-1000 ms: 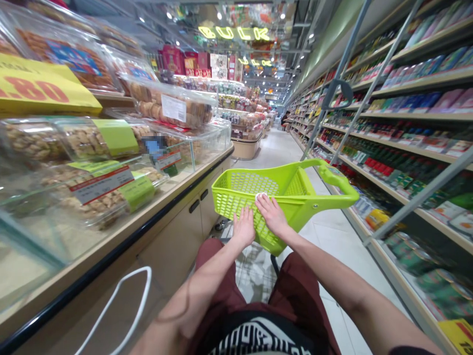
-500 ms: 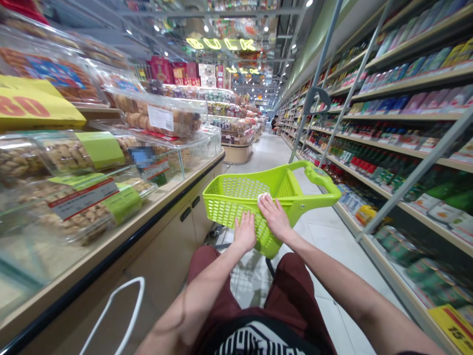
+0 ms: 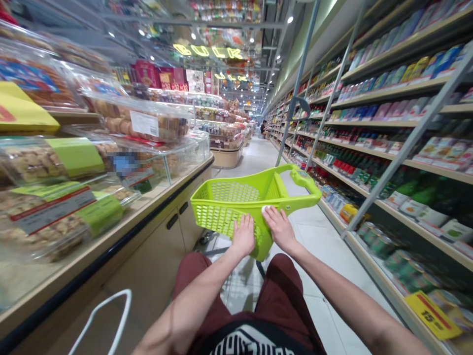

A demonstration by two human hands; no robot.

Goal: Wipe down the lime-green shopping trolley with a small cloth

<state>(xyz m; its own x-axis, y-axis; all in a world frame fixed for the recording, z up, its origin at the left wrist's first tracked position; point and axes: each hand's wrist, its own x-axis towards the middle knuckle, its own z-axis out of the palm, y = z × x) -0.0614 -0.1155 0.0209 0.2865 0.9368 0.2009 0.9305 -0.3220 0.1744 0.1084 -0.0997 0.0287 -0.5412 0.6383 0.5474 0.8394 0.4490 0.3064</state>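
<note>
A bright green plastic shopping cart with perforated sides stands sideways in front of my knees, its handle to the right. My left hand lies on the near side of the basket, fingers outstretched over the holes. Beside it, my right hand presses a crumpled white wipe against the basket's side, just under the rim. Only a small edge of the wipe shows past the fingertips. Inside, the visible part of the basket shows bare green walls.
On the left runs a wooden display counter with clear boxes of snacks. To the right, tall shelves hold bottles and cans, with a slanting metal ladder against them. A white loop handle rises at lower left. Far down the aisle, a person is visible.
My right hand has slid the wipe a little along the basket toward the handle end and slightly down. My left hand stays on the basket's side. The whole view has shifted slightly.
</note>
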